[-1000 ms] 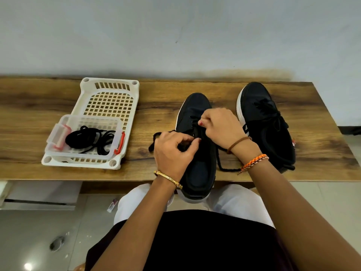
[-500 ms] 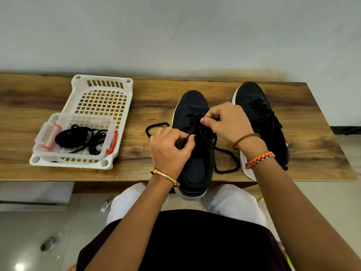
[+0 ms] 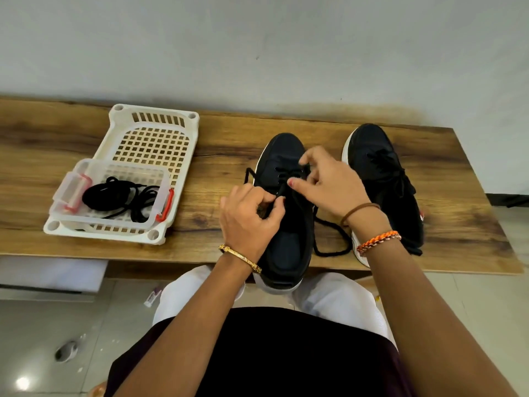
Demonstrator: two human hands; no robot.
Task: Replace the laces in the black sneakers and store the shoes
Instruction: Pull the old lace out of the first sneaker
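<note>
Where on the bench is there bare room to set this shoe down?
Bare wood lies between the white basket and the near sneaker, and right of the far sneaker. Between the sneakers it is crowded: loose lace and right hand.

Both hands [image 3: 289, 202] pinching black lace [image 3: 332, 242] over near sneaker [image 3: 286, 245] on wooden bench [image 3: 223, 144].

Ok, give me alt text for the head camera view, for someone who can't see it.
A person's left hand and right hand pinch a black lace on a black sneaker with a white sole on a wooden bench. A second black sneaker stands to its right, and a white plastic basket holding a clear tub of black laces to its left.
</note>
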